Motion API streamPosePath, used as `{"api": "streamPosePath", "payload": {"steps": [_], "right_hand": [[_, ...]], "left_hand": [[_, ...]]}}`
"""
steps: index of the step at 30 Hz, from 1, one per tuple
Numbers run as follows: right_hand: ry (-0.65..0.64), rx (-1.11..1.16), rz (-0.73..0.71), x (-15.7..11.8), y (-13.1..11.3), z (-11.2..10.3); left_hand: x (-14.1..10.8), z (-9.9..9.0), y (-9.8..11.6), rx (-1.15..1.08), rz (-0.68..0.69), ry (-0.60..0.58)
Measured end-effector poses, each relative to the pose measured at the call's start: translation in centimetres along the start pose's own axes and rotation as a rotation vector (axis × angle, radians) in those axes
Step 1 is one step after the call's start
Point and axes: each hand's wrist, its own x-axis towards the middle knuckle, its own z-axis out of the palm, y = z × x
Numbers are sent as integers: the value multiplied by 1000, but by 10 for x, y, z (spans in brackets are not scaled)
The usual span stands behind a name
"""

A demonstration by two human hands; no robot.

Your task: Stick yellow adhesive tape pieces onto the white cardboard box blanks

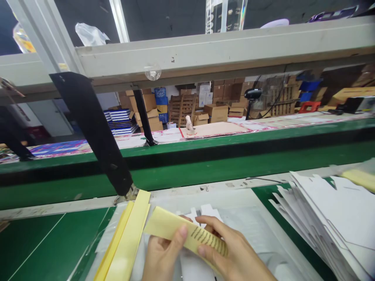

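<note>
A pale yellow paper strip point(164, 223) with lines of dark print near its right end is held between my two hands, above the work surface. My left hand point(164, 249) pinches it near the middle, thumb on top. My right hand point(225, 246) grips the printed end, thumb in front and fingers behind. Beneath the hands lies a white cut-out card piece point(209, 211), mostly covered by them. To the left rests a stack of yellow strips point(125, 242), leaning slightly over one another.
On the right sits a fanned pile of white flat cartons point(342, 218). A black slanted post point(93, 132) rises at the left towards the overhead shelf beam point(205, 54). Behind runs a green conveyor edge point(222, 166). Cardboard boxes point(216, 113) stand farther back.
</note>
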Motion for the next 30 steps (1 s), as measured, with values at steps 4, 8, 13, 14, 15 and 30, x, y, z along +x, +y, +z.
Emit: {"api": "streamPosePath", "payload": {"steps": [4,8,13,14,15,30], "right_hand": [[13,-18,-62,-3,-2,0],[27,-39,-43,-3,-1,2],[-120,285,137,-1,-1,6],[-124,315,145,-1,-2,6],[-97,291,132,-1,-3,6],[-106,163,173,-5,-1,10]], "left_hand": [[3,-4,-1,18,-3,45],[1,-3,-4,33,46,82],[-6,5,4,107,-11,53],[-7,6,7,129,-24,68],[-7,7,9,144,-28,96],[-1,-2,2,71,-39,57]]}}
